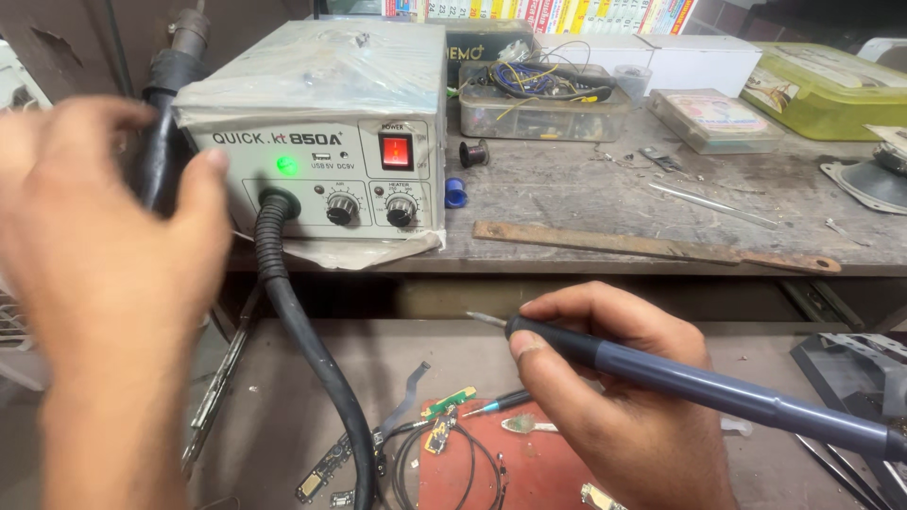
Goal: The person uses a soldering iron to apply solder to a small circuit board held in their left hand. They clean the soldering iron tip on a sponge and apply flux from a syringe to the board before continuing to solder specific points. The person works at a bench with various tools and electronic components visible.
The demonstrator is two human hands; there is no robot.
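I see the soldering iron [680,376] lying slantwise across the lower right, its dark grip forward, blue-grey barrel trailing right, thin metal tip pointing left above the red mat; the black hot-air handle [168,123] stands upright beside the grey station, blurred, probably cradled there.

I see even, soft daylight with faint shadows under the bench edge. My left hand [104,274] is smeared by blur; the station [321,132] shows mild glare on its plastic wrap.
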